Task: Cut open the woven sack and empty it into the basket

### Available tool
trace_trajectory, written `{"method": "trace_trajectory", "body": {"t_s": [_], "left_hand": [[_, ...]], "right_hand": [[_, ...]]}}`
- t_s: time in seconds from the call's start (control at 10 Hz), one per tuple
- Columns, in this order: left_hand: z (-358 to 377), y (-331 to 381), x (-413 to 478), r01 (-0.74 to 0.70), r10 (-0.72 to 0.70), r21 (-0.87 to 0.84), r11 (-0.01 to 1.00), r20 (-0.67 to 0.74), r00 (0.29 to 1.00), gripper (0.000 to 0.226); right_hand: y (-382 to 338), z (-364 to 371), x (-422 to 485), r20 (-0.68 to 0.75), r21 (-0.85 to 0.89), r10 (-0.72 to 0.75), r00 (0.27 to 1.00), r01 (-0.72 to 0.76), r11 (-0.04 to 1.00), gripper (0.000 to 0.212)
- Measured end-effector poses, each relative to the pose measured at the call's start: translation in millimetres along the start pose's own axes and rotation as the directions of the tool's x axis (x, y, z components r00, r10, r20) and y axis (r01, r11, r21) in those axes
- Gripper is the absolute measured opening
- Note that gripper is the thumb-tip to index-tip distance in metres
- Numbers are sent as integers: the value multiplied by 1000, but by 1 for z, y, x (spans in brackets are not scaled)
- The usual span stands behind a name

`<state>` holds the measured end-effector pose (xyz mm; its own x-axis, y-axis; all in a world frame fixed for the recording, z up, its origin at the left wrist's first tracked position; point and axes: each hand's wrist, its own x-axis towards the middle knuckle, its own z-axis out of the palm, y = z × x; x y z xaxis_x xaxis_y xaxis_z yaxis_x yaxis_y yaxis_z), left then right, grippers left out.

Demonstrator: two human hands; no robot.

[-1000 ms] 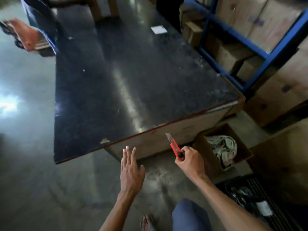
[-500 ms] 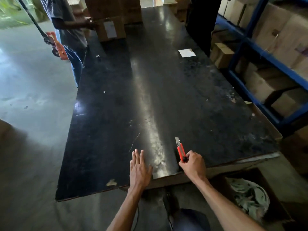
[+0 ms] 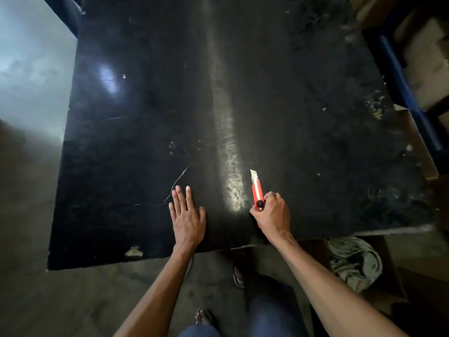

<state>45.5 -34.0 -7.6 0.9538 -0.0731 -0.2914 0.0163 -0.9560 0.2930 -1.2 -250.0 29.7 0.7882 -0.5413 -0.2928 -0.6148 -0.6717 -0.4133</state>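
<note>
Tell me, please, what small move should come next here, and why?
Probably set the utility knife down or keep it pointed away while looking for the sack. The right hand grips it blade out, the left hand lies flat on the black table, and no sack or basket is in view.

Single head-worn view looked steeply down from the near edge onto the black table (image 3: 145, 117), close above it, facing far.

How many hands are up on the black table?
2. The left hand lies flat and open near the table's front edge. The right hand is beside it, gripping a red utility knife.
</note>
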Motion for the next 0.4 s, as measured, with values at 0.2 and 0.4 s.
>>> {"method": "trace_trajectory", "body": {"t_s": [0.2, 0.4], "left_hand": [[-24, 2, -12, 6, 0, -57, 998, 102, 995, 73], [-39, -11, -80, -177, 165, -225, 958, -73, 984, 65]], "right_hand": [[1, -15, -14, 34, -15, -59, 998, 59, 998, 33], [15, -36, -61, -76, 128, -184, 980, 193, 973, 29]]}}
